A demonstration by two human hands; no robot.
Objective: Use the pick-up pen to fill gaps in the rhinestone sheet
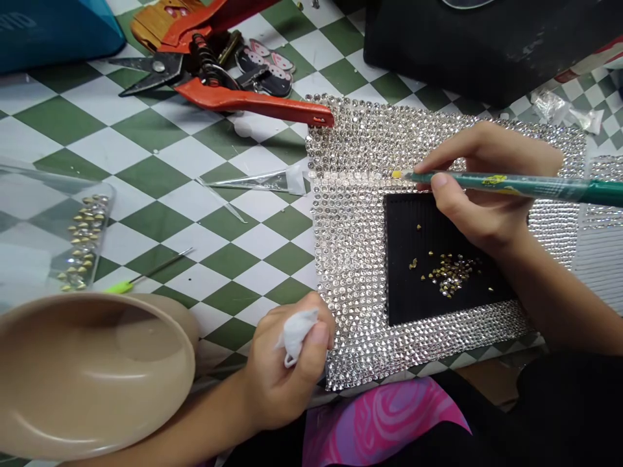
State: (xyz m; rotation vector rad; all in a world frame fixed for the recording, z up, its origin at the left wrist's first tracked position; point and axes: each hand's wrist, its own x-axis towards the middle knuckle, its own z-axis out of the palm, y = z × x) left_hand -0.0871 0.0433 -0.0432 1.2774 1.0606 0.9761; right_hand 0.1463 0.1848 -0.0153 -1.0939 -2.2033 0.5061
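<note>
Gripping a green picker pen (516, 186), the right hand (487, 188) is reaching over the upper part of the rhinestone sheet (350, 272), while the left hand (287, 366) is clutching a white tissue (296, 334) at its lower-left edge.

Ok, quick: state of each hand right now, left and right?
Left hand: closed, holding a crumpled white tissue.
Right hand: closed in a pen grip, holding a green pen-like tool with a yellow tip.

Green-and-white checkered tabletop (228, 259), black case (452, 52), teal bag (53, 29)
</note>
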